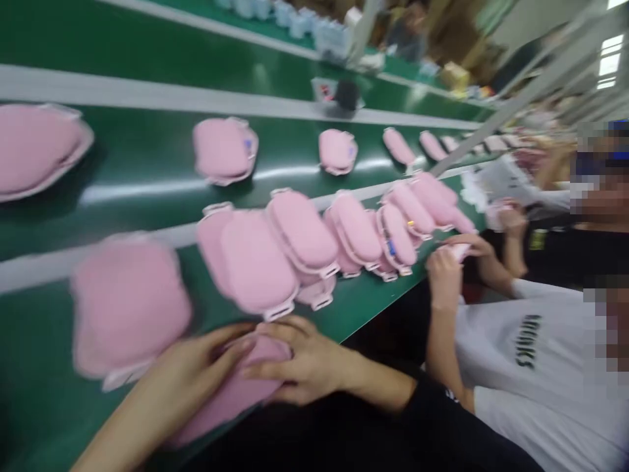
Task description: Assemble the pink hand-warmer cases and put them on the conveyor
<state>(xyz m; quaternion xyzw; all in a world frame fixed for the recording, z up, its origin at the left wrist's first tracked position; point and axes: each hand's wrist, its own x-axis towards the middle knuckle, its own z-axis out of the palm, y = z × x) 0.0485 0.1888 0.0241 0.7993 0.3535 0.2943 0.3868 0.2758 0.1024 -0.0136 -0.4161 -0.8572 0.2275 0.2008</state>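
The left hand (216,360) and the right hand (312,360) both hold, fingers curled at its upper end, a pink, rounded, pale-rimmed case (236,390); it sits tilted at the near edge of a smooth green work surface (34,357); a wide pink rounded case (130,305) lies beside the left forearm; overlapping pink oval cases (260,265) lie beyond the right hand; a co-worker in a white shirt (545,328) sits to the right.

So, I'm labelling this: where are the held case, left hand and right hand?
Held case (236,394): head view, its pink surface.
Left hand (199,360): head view, its back.
Right hand (314,357): head view, its back.
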